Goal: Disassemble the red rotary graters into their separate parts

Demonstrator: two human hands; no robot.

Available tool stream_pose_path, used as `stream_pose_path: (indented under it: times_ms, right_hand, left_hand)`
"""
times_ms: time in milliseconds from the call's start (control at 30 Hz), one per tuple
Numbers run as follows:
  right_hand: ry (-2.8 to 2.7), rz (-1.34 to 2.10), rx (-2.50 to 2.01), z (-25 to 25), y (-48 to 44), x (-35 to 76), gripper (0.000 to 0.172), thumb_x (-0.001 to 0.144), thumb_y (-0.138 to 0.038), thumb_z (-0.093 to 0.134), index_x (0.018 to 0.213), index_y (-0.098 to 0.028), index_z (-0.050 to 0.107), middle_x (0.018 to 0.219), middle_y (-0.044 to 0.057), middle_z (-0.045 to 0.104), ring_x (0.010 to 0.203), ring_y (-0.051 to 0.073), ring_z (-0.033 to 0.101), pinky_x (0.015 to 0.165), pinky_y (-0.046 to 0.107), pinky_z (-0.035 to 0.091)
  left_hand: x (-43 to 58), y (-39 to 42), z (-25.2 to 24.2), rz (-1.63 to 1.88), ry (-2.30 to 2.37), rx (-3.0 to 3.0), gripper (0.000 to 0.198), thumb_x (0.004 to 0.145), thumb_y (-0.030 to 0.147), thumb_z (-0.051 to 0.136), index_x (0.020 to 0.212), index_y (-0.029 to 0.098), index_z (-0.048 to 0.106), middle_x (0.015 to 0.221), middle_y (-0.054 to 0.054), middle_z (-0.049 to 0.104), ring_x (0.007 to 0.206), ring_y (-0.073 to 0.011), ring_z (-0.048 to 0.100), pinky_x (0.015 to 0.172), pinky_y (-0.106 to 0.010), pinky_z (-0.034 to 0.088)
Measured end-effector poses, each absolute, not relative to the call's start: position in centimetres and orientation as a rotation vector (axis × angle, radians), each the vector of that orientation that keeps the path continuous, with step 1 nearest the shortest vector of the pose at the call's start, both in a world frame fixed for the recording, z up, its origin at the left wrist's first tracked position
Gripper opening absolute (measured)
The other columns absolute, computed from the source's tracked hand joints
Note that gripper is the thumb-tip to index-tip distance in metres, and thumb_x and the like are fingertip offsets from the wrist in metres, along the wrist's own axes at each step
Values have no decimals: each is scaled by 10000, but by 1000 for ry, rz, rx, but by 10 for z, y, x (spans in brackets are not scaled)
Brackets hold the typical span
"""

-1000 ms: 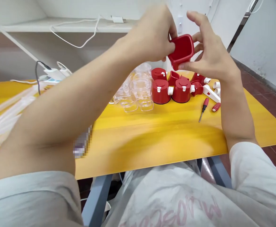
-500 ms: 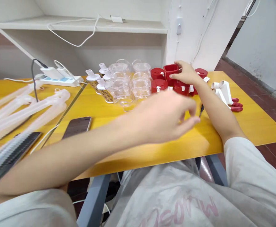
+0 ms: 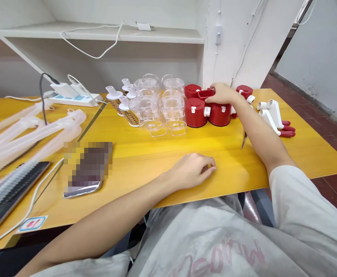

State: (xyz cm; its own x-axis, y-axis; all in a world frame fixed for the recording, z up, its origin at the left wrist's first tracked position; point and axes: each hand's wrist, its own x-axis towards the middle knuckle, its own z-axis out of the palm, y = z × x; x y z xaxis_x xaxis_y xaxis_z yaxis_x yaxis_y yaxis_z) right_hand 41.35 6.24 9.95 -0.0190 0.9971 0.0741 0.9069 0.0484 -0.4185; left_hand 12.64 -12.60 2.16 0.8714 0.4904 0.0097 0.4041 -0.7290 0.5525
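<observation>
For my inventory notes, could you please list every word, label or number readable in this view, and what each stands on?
"Moscow" (uncertain, upside down): pink lettering on the grey shirt.
Too small to read: red marks on the blue-edged sticker on the yellow table.
Too small to read: blue markings on the power strip.

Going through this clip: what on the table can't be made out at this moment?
Head view:
- Phone: pixelated, so the screen can't be read.
- Red cup: largely covered by the right hand.
- Screwdriver: handle hidden by the right forearm.
- Label: too small to read.
- Pale tubes: cut off by the left edge.
</observation>
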Motion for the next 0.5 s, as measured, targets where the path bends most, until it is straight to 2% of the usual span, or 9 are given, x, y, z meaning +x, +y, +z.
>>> stream_pose_path:
  times_ms: [133,200,267,333,400,467,500]
  right_hand:
    - [-1984,316,-1920,118,52,432,918,804,-432,974,1619,-110,701,1566,202,720,1445,395,719,1371,593,572]
    - [-1948,308,-1873,130,42,449,851,864,-436,943,1624,-135,707,1591,183,708,1453,358,719,1388,554,565]
    - [-1867,289,-1828,141,30,471,724,953,-432,883,1594,-136,723,1546,167,735,1353,288,749,1351,508,586]
    - [-1770,228,-1823,147,16,501,628,1031,-423,814,1565,-105,722,1480,168,760,1215,213,748,1292,475,598]
    - [-1700,126,-1884,145,0,533,612,1065,-419,778,1556,-61,706,1444,198,758,1180,176,716,1289,446,565]
    - [-1652,11,-2084,132,-19,564,706,1032,-462,817,1595,-60,676,1453,230,734,1243,207,700,1290,438,537]
    - [-1661,-34,-2199,123,-29,576,822,989,-527,861,1626,-55,646,1494,258,700,1299,241,694,1283,432,536]
  left_hand:
    - [129,-116,13,215,647,2447,244,1128,276,643,1138,188,870,976,-67,881,782,-201,755,756,-306,485]
    - [130,-113,11,217,628,2441,243,1128,279,641,1135,194,869,986,-65,884,804,-204,767,765,-305,487]
    - [130,-112,10,214,593,2443,247,1128,282,634,1135,199,866,1011,-68,889,832,-211,778,778,-309,491]
    - [129,-111,10,203,560,2448,250,1128,287,626,1136,206,863,1028,-69,892,841,-216,782,782,-310,490]
    - [129,-111,10,193,548,2458,254,1127,294,621,1143,212,861,1026,-68,891,831,-216,779,770,-309,480]
    - [131,-111,9,195,555,2473,253,1124,299,622,1147,215,860,1013,-65,890,820,-217,775,753,-310,463]
    - [131,-111,9,198,559,2483,253,1123,300,622,1145,216,859,1003,-64,888,811,-217,771,744,-310,454]
